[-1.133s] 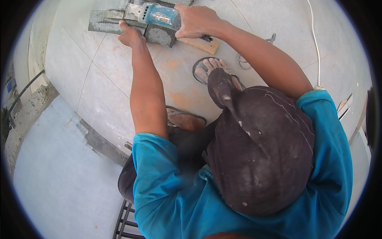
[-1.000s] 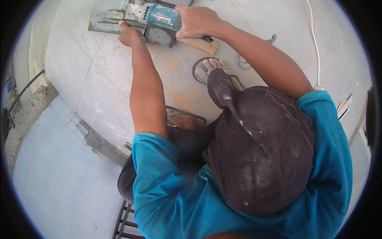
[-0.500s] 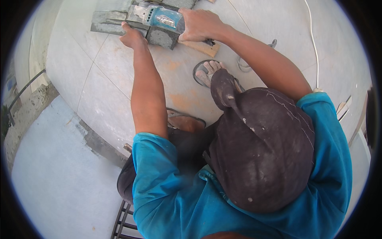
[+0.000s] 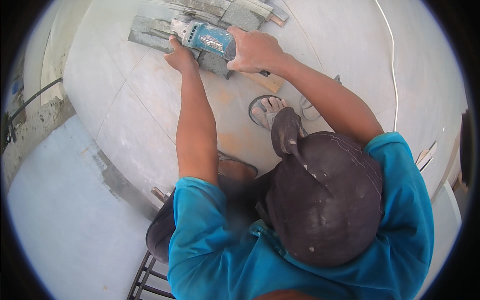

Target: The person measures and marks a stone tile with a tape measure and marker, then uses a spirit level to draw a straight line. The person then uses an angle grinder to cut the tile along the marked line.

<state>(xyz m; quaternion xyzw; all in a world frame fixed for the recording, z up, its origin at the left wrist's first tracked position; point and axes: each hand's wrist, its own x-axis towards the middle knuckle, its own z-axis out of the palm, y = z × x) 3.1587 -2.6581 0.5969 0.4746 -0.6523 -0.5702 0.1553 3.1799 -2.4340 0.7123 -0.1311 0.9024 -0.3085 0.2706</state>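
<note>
My right hand (image 4: 256,50) is closed round the rear body of a blue angle grinder (image 4: 210,40), its metal head pointing left over the stone. My left hand (image 4: 182,57) grips the near edge of a grey stone tile (image 4: 147,39) beside the grinder head, thumb on top; its other fingers are mostly hidden. Under the grinder lies a darker stone piece (image 4: 215,64). More grey stone strips (image 4: 245,15) are laid together behind it. The grinder's disc cannot be made out.
A wooden board (image 4: 265,81) lies under the stones' near side. My sandalled foot (image 4: 267,110) is close by on the tiled floor (image 4: 140,95). A white cable (image 4: 392,60) runs along the right. A dark metal grille (image 4: 147,280) is at the lower left.
The view has shifted, so hands, grinder and stones appear lower and further right. More stone strips show at the top, and pale dust hangs left of them. Both grips look the same.
</note>
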